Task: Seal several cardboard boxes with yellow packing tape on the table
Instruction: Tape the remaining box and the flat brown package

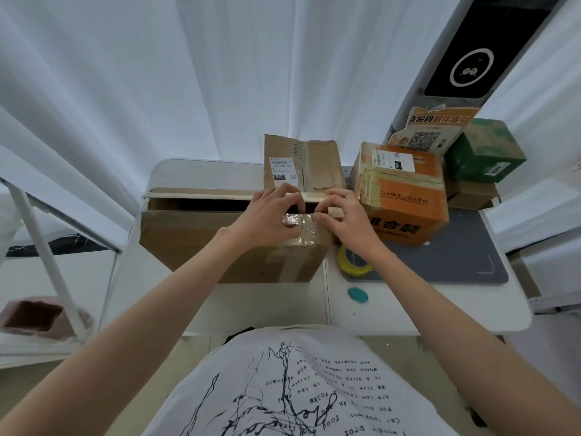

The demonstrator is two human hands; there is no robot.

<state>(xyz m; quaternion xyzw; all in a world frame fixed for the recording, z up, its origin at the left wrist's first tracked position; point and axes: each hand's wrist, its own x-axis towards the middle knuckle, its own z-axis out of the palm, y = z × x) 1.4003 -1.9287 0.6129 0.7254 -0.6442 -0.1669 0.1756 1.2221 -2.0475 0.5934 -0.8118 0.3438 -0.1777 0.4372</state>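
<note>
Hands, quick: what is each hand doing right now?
Left hand: fingers curled, pressing the tape strip onto the big cardboard box.
Right hand: fingers curled, pinching the same tape strip.

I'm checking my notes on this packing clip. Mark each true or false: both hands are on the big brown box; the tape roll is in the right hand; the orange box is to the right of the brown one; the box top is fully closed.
1. Both hands on the big brown box: true; left hand, right hand.
2. Tape roll in the right hand: false; it lies on the table.
3. Orange box to the right: true.
4. Top fully closed: false; a dark gap shows.
</note>
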